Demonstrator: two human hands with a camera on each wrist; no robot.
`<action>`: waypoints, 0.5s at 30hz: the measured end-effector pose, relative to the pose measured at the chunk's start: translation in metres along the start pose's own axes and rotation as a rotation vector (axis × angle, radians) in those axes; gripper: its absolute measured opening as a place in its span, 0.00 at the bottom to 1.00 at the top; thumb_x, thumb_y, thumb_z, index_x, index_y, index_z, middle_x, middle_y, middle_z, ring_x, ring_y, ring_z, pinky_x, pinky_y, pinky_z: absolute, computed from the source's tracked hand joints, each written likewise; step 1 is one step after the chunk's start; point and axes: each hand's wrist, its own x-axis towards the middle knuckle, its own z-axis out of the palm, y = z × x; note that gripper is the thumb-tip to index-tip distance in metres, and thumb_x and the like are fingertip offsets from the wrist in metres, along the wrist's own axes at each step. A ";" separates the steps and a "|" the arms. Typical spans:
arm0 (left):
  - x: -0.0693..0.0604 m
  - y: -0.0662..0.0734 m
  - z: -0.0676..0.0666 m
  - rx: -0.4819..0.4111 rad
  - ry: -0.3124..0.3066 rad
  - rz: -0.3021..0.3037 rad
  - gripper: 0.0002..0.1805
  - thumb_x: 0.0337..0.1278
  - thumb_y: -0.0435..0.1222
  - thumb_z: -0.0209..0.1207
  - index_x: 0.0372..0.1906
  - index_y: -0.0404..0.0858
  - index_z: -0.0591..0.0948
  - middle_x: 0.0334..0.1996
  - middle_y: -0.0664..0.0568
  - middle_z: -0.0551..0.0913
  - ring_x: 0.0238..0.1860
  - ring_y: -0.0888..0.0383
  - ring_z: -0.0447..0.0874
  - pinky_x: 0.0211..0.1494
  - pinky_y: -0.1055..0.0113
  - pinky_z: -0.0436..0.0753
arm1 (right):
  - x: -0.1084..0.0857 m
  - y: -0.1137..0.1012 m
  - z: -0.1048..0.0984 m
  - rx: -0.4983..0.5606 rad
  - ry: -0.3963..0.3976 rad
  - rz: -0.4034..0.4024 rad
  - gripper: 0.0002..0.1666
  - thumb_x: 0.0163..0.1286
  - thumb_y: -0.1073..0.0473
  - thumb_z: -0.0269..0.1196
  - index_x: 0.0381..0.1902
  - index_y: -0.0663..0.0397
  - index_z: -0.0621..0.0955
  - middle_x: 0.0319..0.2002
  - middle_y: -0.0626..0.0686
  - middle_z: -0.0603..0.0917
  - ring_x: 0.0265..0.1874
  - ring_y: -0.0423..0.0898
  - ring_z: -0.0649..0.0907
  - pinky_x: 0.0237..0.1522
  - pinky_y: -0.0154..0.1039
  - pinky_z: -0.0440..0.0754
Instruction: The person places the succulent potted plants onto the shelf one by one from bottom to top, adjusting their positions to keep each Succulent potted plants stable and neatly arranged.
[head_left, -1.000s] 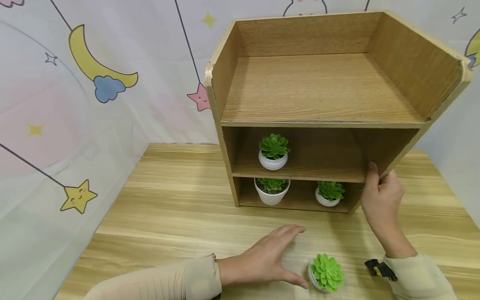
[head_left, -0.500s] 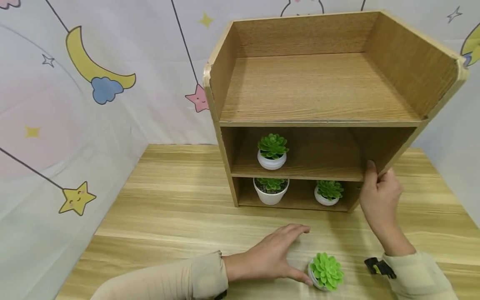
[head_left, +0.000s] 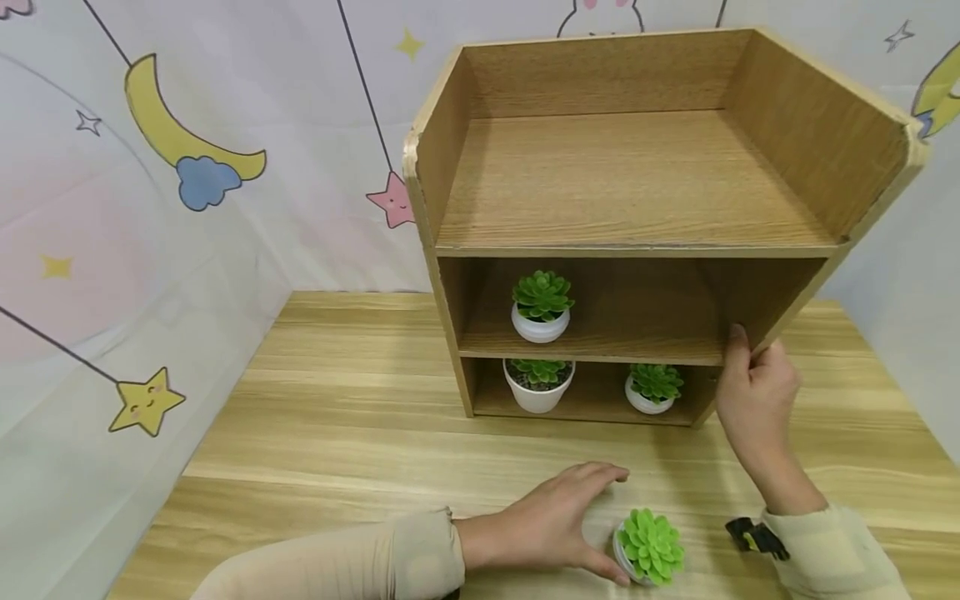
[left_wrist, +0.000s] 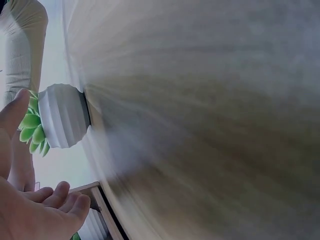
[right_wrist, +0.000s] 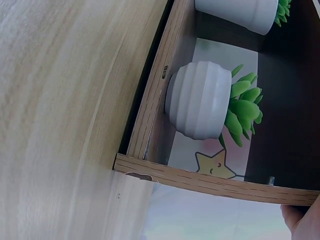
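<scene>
A small artificial succulent (head_left: 651, 546) in a ribbed white pot stands on the table in front of a wooden shelf (head_left: 637, 183). My left hand (head_left: 551, 525) is spread beside it, thumb close to the pot and fingers apart on the far side; whether the thumb touches cannot be told. The left wrist view has the same pot (left_wrist: 62, 117) between thumb and fingers. With my right hand (head_left: 761, 400) I grip the shelf's right side panel, thumb on the inside. Its thumb and fingers are mostly cut off in the right wrist view.
One potted succulent (head_left: 542, 308) sits at the left of the middle level. Below are a larger white pot (head_left: 537, 392) on the left and a small succulent (head_left: 652, 390) on the right. A printed cloth (head_left: 315, 150) hangs behind the wooden table (head_left: 330, 400).
My left hand has moved slightly right, bringing its thumb nearer to the potted succulent. The right hand keeps its grip on the shelf, and the view has shifted slightly.
</scene>
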 end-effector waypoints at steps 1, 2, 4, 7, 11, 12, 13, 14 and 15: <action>0.001 0.000 0.001 0.001 -0.002 -0.004 0.55 0.43 0.60 0.72 0.73 0.41 0.62 0.70 0.56 0.63 0.68 0.62 0.60 0.67 0.69 0.62 | 0.000 0.000 0.000 -0.002 0.000 -0.002 0.20 0.77 0.54 0.52 0.38 0.69 0.81 0.27 0.60 0.81 0.18 0.34 0.71 0.18 0.26 0.63; 0.001 0.000 0.001 0.000 -0.005 -0.009 0.55 0.43 0.60 0.72 0.73 0.41 0.62 0.70 0.56 0.63 0.69 0.62 0.60 0.67 0.69 0.62 | 0.000 0.000 0.000 -0.001 0.000 -0.001 0.20 0.77 0.54 0.52 0.38 0.68 0.81 0.27 0.60 0.81 0.18 0.34 0.71 0.18 0.26 0.63; 0.002 0.000 0.001 0.000 -0.010 -0.017 0.55 0.43 0.60 0.71 0.73 0.41 0.62 0.70 0.57 0.63 0.68 0.63 0.60 0.67 0.69 0.62 | 0.000 0.000 0.000 0.002 0.000 0.002 0.20 0.77 0.54 0.52 0.38 0.68 0.81 0.27 0.60 0.81 0.18 0.34 0.71 0.18 0.26 0.63; 0.003 -0.001 0.002 -0.007 -0.015 -0.013 0.53 0.43 0.60 0.71 0.73 0.41 0.63 0.69 0.58 0.65 0.68 0.64 0.60 0.67 0.70 0.63 | 0.000 0.001 0.000 0.003 0.004 0.001 0.20 0.77 0.55 0.52 0.38 0.68 0.81 0.26 0.59 0.81 0.17 0.34 0.71 0.17 0.26 0.62; 0.003 -0.002 0.004 0.015 -0.010 -0.002 0.52 0.44 0.60 0.71 0.71 0.41 0.65 0.67 0.58 0.67 0.67 0.65 0.61 0.67 0.71 0.62 | 0.000 0.000 0.000 0.002 0.002 0.004 0.21 0.77 0.54 0.52 0.38 0.69 0.81 0.27 0.59 0.81 0.19 0.34 0.71 0.19 0.25 0.64; 0.003 -0.002 0.004 0.019 -0.008 -0.001 0.52 0.43 0.60 0.71 0.71 0.41 0.65 0.67 0.58 0.68 0.67 0.65 0.62 0.67 0.71 0.61 | 0.000 0.000 0.000 0.002 0.001 0.005 0.21 0.77 0.54 0.52 0.39 0.69 0.81 0.27 0.60 0.81 0.20 0.33 0.72 0.20 0.25 0.65; 0.004 -0.002 0.005 0.024 -0.009 -0.002 0.52 0.43 0.60 0.71 0.71 0.41 0.65 0.67 0.58 0.68 0.67 0.65 0.61 0.67 0.71 0.61 | 0.000 0.000 0.000 0.001 0.001 0.007 0.21 0.76 0.54 0.52 0.39 0.70 0.81 0.28 0.61 0.82 0.20 0.33 0.72 0.21 0.25 0.65; 0.004 -0.002 0.005 0.025 -0.011 -0.003 0.52 0.43 0.60 0.71 0.71 0.41 0.65 0.67 0.58 0.68 0.67 0.65 0.61 0.67 0.71 0.61 | 0.000 0.000 0.000 0.002 0.002 0.007 0.21 0.76 0.54 0.53 0.39 0.70 0.81 0.29 0.62 0.83 0.21 0.32 0.73 0.21 0.25 0.65; 0.004 -0.002 0.005 0.024 -0.013 -0.004 0.51 0.43 0.60 0.72 0.71 0.41 0.66 0.67 0.58 0.68 0.67 0.65 0.61 0.67 0.71 0.61 | 0.000 0.000 0.000 0.002 0.002 0.008 0.21 0.76 0.54 0.53 0.40 0.70 0.81 0.30 0.62 0.83 0.22 0.32 0.73 0.22 0.25 0.66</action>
